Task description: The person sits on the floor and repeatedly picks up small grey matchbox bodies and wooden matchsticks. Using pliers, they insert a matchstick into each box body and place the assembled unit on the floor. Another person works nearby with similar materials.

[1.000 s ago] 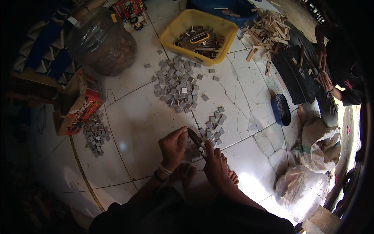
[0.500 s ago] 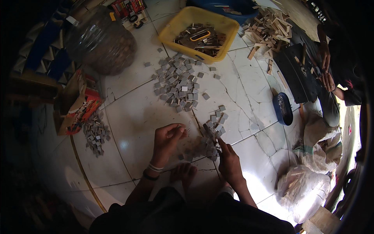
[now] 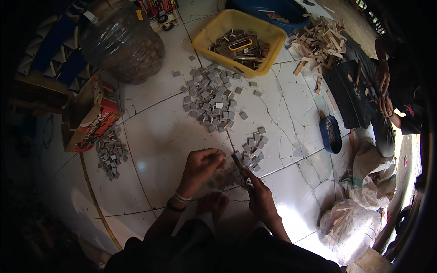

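My left hand (image 3: 203, 166) is pinched shut over the floor, thumb against fingers. Whatever lies between its fingertips is too small to make out. Gripped in my right hand (image 3: 262, 198) is a slim dark tool (image 3: 239, 164) with a lighter part near the fingers, tip angled up and left. Its exact kind is unclear. Just beyond that tool lies a small cluster of grey square pieces (image 3: 253, 145) with pale edges. A larger heap of the same grey squares (image 3: 214, 102) spreads farther away. Between my hands, pieces near my foot are in shadow.
Farther off stand a yellow basin (image 3: 266, 68) of scraps, a blue basin (image 3: 296, 20), and a wood-strip pile (image 3: 327, 41). At left are a bulging plastic bag (image 3: 123, 45), a red carton (image 3: 93, 118) and more squares (image 3: 111, 154). A co-worker's hands (image 3: 386, 93) show at right, near a blue tray (image 3: 331, 134).
My right hand and the dark tool have shifted left, closer to my left hand. My left hand has moved slightly right and stays pinched. The whole view has shifted a little.
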Tool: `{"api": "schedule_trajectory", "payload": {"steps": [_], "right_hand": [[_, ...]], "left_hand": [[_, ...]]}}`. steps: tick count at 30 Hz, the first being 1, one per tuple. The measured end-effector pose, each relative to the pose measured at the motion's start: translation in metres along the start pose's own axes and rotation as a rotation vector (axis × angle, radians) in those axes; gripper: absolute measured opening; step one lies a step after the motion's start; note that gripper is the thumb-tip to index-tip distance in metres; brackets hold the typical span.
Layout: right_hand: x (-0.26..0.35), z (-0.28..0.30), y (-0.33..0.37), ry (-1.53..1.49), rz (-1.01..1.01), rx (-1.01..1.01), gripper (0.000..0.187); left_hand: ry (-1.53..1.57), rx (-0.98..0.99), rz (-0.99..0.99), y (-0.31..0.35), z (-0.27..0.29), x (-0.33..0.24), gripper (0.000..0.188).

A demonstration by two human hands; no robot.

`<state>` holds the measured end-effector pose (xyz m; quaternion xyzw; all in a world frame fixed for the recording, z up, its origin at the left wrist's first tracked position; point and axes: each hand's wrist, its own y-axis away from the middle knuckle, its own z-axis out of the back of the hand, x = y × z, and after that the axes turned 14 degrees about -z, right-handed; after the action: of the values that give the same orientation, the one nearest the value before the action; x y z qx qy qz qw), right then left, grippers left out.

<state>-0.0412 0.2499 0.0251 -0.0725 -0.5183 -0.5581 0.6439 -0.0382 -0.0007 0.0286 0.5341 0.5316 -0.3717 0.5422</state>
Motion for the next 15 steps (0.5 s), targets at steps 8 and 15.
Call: {"api": "schedule_trajectory", "payload": {"steps": [8,15], "right_hand": [[0.002,0.0015,-0.0009,0.043,-0.014,-0.019,0.069],[0.0018,0.0018,0.0,0.071,-0.008,-0.032,0.072]], "left_hand": [[-0.038,0.003,-0.027,-0.004,-0.002,0.0001,0.023],[-0.034,0.005,-0.025,-0.0051,-0.0015,-0.0038,0.022]]}}
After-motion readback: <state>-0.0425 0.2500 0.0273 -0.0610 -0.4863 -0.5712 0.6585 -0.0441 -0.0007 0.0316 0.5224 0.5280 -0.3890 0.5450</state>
